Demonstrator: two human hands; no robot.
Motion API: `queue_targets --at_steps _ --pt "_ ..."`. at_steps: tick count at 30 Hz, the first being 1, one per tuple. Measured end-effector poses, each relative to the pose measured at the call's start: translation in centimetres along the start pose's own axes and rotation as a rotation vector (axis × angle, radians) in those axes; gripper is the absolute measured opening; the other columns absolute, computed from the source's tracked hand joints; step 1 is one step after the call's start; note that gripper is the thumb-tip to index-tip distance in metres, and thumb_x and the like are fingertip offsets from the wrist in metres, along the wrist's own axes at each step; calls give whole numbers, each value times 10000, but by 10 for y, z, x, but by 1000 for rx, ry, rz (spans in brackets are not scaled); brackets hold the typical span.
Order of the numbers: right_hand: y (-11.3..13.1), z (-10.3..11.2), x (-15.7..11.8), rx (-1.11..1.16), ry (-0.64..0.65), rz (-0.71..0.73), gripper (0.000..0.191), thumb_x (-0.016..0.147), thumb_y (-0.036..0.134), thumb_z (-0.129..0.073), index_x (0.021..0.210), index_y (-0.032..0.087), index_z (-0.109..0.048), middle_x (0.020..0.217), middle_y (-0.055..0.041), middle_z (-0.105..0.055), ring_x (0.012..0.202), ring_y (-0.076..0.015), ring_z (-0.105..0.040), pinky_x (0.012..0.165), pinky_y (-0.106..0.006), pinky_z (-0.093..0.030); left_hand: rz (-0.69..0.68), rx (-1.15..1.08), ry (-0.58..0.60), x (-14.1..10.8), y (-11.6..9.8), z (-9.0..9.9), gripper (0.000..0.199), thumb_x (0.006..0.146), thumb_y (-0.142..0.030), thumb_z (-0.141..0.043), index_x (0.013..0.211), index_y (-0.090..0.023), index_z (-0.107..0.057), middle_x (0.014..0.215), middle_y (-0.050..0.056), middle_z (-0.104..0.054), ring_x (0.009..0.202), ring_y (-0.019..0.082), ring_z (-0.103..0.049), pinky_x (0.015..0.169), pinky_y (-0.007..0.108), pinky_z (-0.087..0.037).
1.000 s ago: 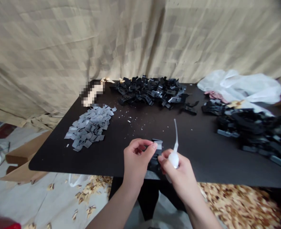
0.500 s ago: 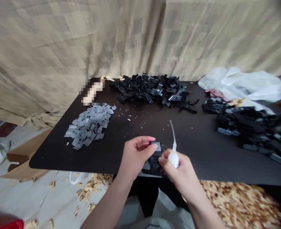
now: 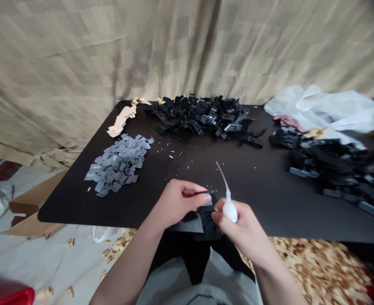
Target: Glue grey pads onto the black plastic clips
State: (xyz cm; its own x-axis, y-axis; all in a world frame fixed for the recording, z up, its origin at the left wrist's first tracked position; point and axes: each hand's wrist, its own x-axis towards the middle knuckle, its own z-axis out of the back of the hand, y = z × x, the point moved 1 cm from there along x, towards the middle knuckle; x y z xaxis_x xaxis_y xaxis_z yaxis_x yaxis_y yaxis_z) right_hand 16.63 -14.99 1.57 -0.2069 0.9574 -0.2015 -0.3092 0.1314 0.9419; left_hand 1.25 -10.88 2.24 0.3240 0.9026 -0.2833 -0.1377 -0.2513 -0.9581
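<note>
Facing a beige checked curtain across the back. Looking down over a black tabletop and, past its near edge at right, onto a spread of light-brown chips. Taking in, at the far right of the tabletop, a crumpled white plastic bag behind a right-hand heap of black parts. Seeing also a rear heap of black parts near the curtain, a pile of grey squares at left, and cream strips just behind that pile. Bending the left hand into a narrow pinch, pressing with the thumb on a single grey square at the far end of a black plastic clip. Holding that clip at the near table edge, partly over a grey textured sheet and between both hands. Closing the right hand around a white squeeze bottle, resting its fingertips by the clip and pointing the thin nozzle upward, tilting slightly left. Noticing tiny white scraps scattering across the middle.
</note>
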Motion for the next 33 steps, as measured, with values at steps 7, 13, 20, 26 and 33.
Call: queue_targets --at_steps 7,13,20,26,33 --pt "1 2 -1 3 -2 -4 210 736 231 -480 591 161 -346 535 53 -274 503 -47 -229 445 -168 -218 -66 122 6 -2 -2 0 222 715 -285 -618 849 -130 -704 678 36 -672 561 108 -562 536 196 -441" --pt "2 1 -3 -4 12 -37 207 745 243 -473 597 161 -354 522 55 -290 489 -46 -255 436 -165 -231 -296 384 -134 -11 -7 -5 170 767 -264 -558 792 -171 -698 638 -14 -660 522 77 -520 491 161 -386" --pt "3 -1 -4 29 36 -35 233 724 229 -481 569 165 -320 519 57 -255 491 -43 -227 428 -163 -216 -410 489 -139 -14 -8 -4 166 781 -225 -534 764 -179 -692 723 -4 -691 577 93 -568 544 172 -415" --pt "-1 -3 -1 91 80 -53 191 698 195 -481 576 157 -340 529 55 -270 499 -39 -236 436 -160 -218 -285 425 -51 -8 2 -4 184 788 -276 -528 788 -199 -696 725 -3 -693 603 121 -592 554 192 -436" --pt "-20 60 14 -123 -117 -152 154 699 267 -498 624 137 -465 534 33 -407 497 -53 -352 460 -163 -290 75 4 -99 15 35 8 552 776 -502 -502 1219 -173 -505 1025 74 -672 843 191 -649 722 269 -529"
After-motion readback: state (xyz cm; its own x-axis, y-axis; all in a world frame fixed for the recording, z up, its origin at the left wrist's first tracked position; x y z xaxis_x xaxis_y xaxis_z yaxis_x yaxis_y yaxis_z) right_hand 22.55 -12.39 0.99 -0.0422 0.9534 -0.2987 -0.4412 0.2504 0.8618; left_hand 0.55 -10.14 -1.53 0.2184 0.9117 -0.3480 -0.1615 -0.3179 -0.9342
